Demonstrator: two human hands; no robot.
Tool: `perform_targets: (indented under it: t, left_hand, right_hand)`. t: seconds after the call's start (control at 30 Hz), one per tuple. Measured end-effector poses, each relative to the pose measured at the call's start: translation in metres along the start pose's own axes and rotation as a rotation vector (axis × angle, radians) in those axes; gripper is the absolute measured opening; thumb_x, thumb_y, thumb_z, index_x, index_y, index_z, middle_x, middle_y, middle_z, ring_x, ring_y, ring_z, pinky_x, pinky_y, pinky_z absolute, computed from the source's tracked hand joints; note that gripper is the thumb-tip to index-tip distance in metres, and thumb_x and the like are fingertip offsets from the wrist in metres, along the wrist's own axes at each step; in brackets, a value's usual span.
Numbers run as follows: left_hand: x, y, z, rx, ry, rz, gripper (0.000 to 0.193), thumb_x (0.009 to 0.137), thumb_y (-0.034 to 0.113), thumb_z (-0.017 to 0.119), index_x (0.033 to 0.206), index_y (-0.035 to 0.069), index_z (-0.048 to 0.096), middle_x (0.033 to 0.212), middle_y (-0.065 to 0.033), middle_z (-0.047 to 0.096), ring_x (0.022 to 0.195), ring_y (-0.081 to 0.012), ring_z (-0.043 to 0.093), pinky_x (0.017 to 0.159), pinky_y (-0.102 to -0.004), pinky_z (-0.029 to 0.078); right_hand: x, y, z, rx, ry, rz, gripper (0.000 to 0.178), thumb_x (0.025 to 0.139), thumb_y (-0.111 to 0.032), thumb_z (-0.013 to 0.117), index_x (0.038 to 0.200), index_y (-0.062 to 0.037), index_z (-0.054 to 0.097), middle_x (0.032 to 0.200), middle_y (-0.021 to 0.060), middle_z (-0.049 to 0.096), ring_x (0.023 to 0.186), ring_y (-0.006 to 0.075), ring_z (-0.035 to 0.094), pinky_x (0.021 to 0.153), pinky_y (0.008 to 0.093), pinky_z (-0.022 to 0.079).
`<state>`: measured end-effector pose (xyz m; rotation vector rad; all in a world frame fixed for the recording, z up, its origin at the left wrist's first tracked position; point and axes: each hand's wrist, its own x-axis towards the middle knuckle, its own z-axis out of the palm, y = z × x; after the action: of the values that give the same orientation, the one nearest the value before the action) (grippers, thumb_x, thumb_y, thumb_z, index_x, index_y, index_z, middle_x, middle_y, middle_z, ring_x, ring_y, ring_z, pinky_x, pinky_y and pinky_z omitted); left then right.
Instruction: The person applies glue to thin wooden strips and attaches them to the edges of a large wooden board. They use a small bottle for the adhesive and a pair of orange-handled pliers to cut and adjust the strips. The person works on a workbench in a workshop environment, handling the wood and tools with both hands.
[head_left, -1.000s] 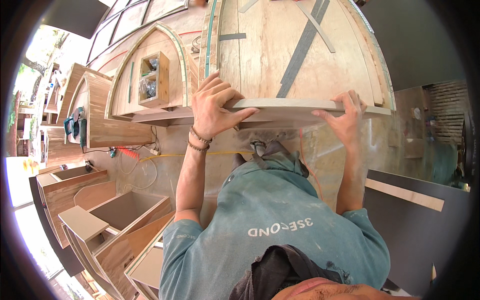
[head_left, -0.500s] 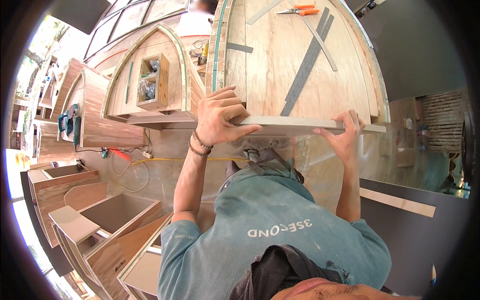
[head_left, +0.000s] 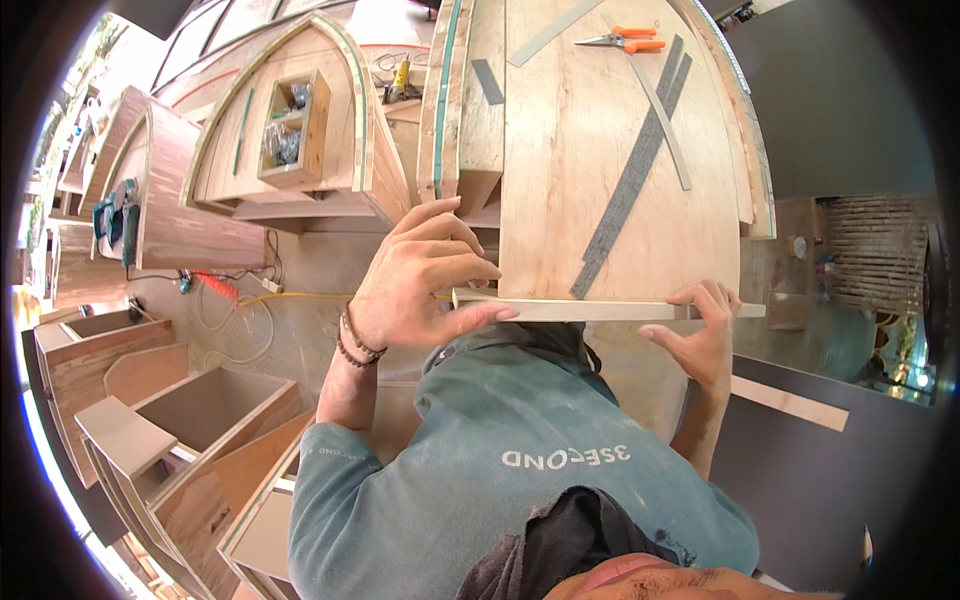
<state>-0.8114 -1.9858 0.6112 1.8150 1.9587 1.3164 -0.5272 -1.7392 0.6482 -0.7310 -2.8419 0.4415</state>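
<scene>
A plywood board (head_left: 560, 200) with a pale front strip (head_left: 600, 311) extends from a curved wooden cabinet frame (head_left: 447, 110) toward my body. My left hand (head_left: 420, 275) is at the strip's left end, thumb against its front face and bent fingers above the corner. Near the right end, my right hand (head_left: 705, 320) hooks its fingers over the top edge, its thumb held lower in front. Lying on the board are two dark grey strips (head_left: 635, 165), a thin light strip (head_left: 660, 120) and orange-handled snips (head_left: 622, 41). The board's underside is hidden.
Left of the board, a second arched cabinet piece (head_left: 225, 185) bears a wooden box of bagged parts (head_left: 294, 135). A teal power tool (head_left: 122, 220) rests farther left. A cord (head_left: 320, 295) crosses the floor. Unfinished cabinets (head_left: 200, 430) stand lower left, a dark panel (head_left: 790, 470) lower right.
The plywood board has slid out toward my body, with both hands at its front strip. A gap now shows between it and the frame's left side. The strips and snips moved along with it.
</scene>
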Motion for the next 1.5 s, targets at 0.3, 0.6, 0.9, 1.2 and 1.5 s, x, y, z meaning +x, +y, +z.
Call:
perform_targets:
  t: [0.3,0.6,0.9,1.2,1.5]
  left_hand:
    - [-0.078,-0.015,0.044,-0.383,0.195,-0.411,0.025,0.093,0.026,0.077,0.094,0.001,0.077,0.084,-0.0099,0.074,0.081,-0.0223,0.069,0.073,-0.0335,0.052]
    - [-0.158,-0.022,0.064,-0.417,0.439,-0.594,0.024,0.093,0.026,0.077,0.094,0.002,0.077,0.08,-0.0081,0.074,0.076,-0.0209,0.066,0.072,-0.0342,0.051]
    - [-0.251,-0.056,0.065,-0.457,0.625,-0.819,0.023,0.095,0.021,0.074,0.103,-0.001,0.075,0.092,-0.0116,0.074,0.084,-0.0186,0.068,0.079,-0.0311,0.052]
    - [-0.308,-0.106,0.077,-0.537,0.725,-0.981,0.026,0.099,0.018,0.068,0.116,-0.003,0.071,0.099,-0.0121,0.074,0.093,-0.0178,0.067,0.089,-0.0323,0.05]
    - [-0.34,-0.187,0.083,-0.492,0.985,-0.225,0.045,0.11,0.023,0.041,0.135,-0.013,0.052,0.109,-0.0247,0.07,0.109,-0.0337,0.068,0.109,-0.0519,0.049]
  right_hand:
    - [0.095,-0.062,0.009,0.157,0.095,-0.23,0.015,0.093,-0.013,0.073,0.094,0.001,0.07,0.083,0.012,0.067,0.079,0.0265,0.066,0.073,0.0346,0.051]
    - [0.245,-0.134,0.103,-0.102,0.111,-0.47,0.023,0.094,-0.017,0.063,0.1,0.0035,0.072,0.094,0.0221,0.072,0.089,0.0347,0.073,0.078,0.0417,0.057]
    - [0.273,-0.129,0.122,-0.367,0.085,-0.429,0.022,0.091,-0.019,0.065,0.096,0.0,0.075,0.092,0.0195,0.075,0.088,0.0338,0.074,0.08,0.0423,0.057]
    - [0.279,-0.144,0.122,-0.325,0.018,-0.219,0.027,0.087,-0.022,0.074,0.089,0.0048,0.075,0.073,0.0061,0.072,0.071,0.0111,0.065,0.067,0.0315,0.052]
    - [0.272,-0.142,0.12,-0.216,-0.01,-0.337,0.037,0.089,-0.028,0.073,0.097,0.0076,0.073,0.086,0.0064,0.074,0.08,0.0116,0.066,0.072,0.0298,0.054]
